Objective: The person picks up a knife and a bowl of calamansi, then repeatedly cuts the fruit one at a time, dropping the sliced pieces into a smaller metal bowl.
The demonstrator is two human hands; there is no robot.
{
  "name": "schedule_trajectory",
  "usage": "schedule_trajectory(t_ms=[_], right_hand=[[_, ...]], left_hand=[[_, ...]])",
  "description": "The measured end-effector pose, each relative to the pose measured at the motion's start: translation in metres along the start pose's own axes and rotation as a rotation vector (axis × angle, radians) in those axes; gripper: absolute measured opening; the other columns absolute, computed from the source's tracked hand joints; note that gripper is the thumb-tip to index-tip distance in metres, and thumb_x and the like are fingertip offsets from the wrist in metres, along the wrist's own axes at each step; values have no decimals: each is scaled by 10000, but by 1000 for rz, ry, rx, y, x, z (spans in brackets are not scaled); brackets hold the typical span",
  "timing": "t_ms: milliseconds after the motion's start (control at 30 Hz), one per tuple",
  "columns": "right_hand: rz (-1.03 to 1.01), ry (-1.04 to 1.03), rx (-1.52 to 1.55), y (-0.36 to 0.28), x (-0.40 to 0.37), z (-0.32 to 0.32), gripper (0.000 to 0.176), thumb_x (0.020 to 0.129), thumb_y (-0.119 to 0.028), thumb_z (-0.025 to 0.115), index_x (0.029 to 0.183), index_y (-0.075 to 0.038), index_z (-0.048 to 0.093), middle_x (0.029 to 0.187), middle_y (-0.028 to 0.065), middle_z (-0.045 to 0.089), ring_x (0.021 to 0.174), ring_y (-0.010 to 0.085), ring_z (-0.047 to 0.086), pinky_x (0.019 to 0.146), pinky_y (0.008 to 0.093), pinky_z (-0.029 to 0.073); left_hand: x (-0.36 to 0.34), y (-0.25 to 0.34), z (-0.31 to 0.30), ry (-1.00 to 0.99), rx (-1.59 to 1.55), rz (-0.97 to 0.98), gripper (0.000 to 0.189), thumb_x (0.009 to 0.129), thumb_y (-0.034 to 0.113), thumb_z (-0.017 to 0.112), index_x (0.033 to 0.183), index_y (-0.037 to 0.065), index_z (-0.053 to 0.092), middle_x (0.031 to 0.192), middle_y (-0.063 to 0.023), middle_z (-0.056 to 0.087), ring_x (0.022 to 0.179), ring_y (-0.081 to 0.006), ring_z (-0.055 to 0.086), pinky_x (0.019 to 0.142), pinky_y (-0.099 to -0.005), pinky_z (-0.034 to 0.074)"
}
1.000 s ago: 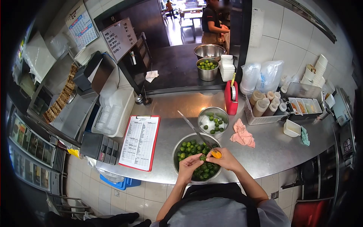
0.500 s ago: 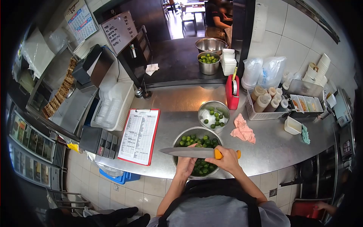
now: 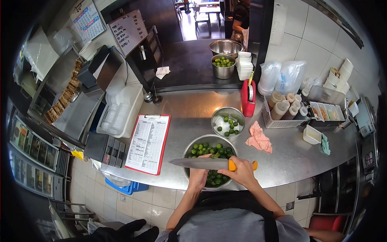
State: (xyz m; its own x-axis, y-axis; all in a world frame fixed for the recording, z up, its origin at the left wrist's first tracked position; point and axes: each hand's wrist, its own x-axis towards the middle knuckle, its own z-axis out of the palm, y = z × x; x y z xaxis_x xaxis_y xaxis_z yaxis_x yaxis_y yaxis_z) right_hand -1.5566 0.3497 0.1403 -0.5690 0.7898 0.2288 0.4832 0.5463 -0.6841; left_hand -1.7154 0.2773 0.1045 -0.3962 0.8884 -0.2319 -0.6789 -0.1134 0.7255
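Gripping the knife [image 3: 206, 163], crosswise unlike a second ago: right hand [image 3: 242, 172] (left hand [image 3: 197, 178], hold unclear)

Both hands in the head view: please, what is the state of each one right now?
Left hand: partly hidden by the knife; whether it holds anything cannot be told.
Right hand: closed, holding the knife by its yellow handle.

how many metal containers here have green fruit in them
3: the large bowl beneath the knife, the smaller bowl just beyond it, and the pot on the dark ledge. Others could be hidden from this view.
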Motion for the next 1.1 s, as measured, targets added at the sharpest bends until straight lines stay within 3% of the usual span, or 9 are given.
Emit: schedule_trajectory(t_ms=[200, 300, 400, 500, 600, 800, 900, 1100], right_hand=[[210, -128, 76, -8, -6, 9, 570, 728, -571, 629, 674, -15, 517, 550, 171, 530, 517, 339, 551, 511, 405, 419], [214, -187, 348, 8, -6, 23, 553, 807, -549, 556, 679, -12, 524, 494, 101, 490, 442, 234, 484, 459, 346, 377], [409, -413, 854, 12, -6, 25, 525, 877, -506, 483, 678, -23, 534, 484, 6, 431, 432, 113, 390, 429, 263, 297], [491, -482, 1109, 1, -5, 18, 508, 910, -479, 438, 682, -39, 547, 505, -45, 393, 455, 45, 358, 430, 210, 232], [535, -556, 1141, 4, 0, 14, 500, 900, -480, 458, 696, -34, 555, 528, -24, 434, 468, 63, 389, 446, 225, 282], [119, -174, 247, 9, 4, 5, 516, 751, -547, 620, 723, -34, 565, 557, 123, 545, 513, 277, 551, 510, 358, 417], [86, -160, 132, 7, 9, -2, 547, 679, -573, 669, 715, -38, 561, 564, 171, 547, 543, 350, 563, 510, 399, 422], [26, -112, 38, 8, 12, -5, 548, 638, -534, 718, 773, -24, 572, 575, 161, 551, 549, 344, 568, 519, 396, 420]], left_hand=[[1, -7, 1, 66, 84, 99, 253, 731, -106, 636, 968, -26, 592, 955, -90, 625, 853, -121, 589, 801, -240, 467], [2, -11, 0, -6, 44, 214, 263, 732, -124, 624, 972, -22, 588, 983, -95, 621, 854, -120, 588, 804, -248, 470], [-2, -6, 15, 73, 62, 243, 264, 732, -141, 615, 961, -13, 588, 983, -93, 621, 840, -124, 593, 811, -244, 470], [-3, -4, 20, 77, 41, 263, 251, 739, -135, 614, 956, -12, 587, 988, -89, 619, 850, -124, 593, 800, -234, 474], [-1, -3, 14, 52, 54, 167, 240, 784, -95, 588, 1008, -12, 575, 998, -100, 618, 891, -138, 595, 784, -242, 492], [8, 9, 0, -63, -91, -19, 311, 859, 29, 548, 1165, -1, 506, 1049, -113, 606, 951, -164, 597, 770, -256, 511], [7, 9, -1, -123, 12, -31, 341, 855, 42, 555, 1189, 10, 490, 1105, -102, 573, 923, -136, 588, 769, -252, 503], [7, 1, -11, -173, 8, -87, 349, 854, 45, 556, 1193, 5, 482, 1051, -66, 569, 923, -131, 574, 784, -258, 486]])
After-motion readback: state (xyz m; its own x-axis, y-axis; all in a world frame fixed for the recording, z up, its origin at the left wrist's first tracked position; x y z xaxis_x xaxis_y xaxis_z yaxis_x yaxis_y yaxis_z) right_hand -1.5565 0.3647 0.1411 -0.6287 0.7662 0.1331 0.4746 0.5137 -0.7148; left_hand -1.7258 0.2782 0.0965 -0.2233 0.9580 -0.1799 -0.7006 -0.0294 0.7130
